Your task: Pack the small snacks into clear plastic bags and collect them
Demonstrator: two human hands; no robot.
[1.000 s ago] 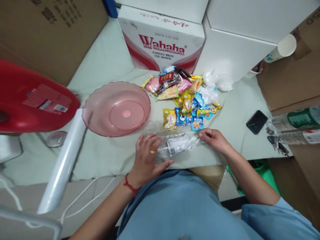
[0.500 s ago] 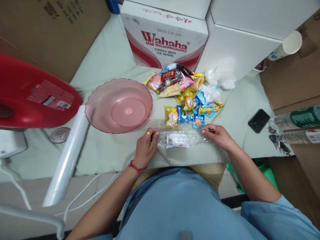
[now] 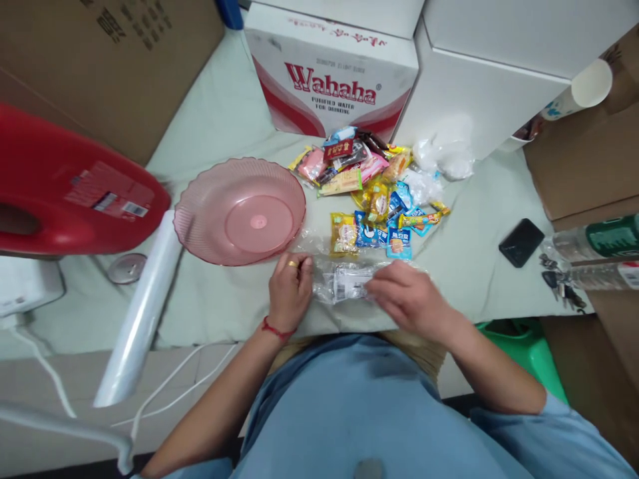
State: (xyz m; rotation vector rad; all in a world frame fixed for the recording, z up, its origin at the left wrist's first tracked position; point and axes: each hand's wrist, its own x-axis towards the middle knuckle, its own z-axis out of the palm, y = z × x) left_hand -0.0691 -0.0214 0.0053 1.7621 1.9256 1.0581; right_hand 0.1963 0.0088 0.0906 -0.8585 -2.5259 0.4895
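Observation:
A clear plastic bag [image 3: 344,283] with a white printed label lies near the table's front edge. My left hand [image 3: 290,287], with a ring and a red wrist cord, pinches its left end. My right hand [image 3: 405,297] lies over the bag's right part, fingers curled on the plastic. Just beyond the bag sits a pile of small wrapped snacks [image 3: 372,193] in yellow, blue, pink and red. An empty pink plastic bowl [image 3: 241,211] stands to the left of the pile.
A Wahaha carton [image 3: 333,73] and white boxes stand at the back. A red plastic stool [image 3: 70,193], a film roll [image 3: 140,313] and a small lid [image 3: 127,267] lie left. A black case [image 3: 521,241], keys [image 3: 562,286] and bottles [image 3: 594,239] are on the right.
My left hand went from lying flat on the bag to pinching its left end. My right hand slid left along the bag from its right end toward the middle.

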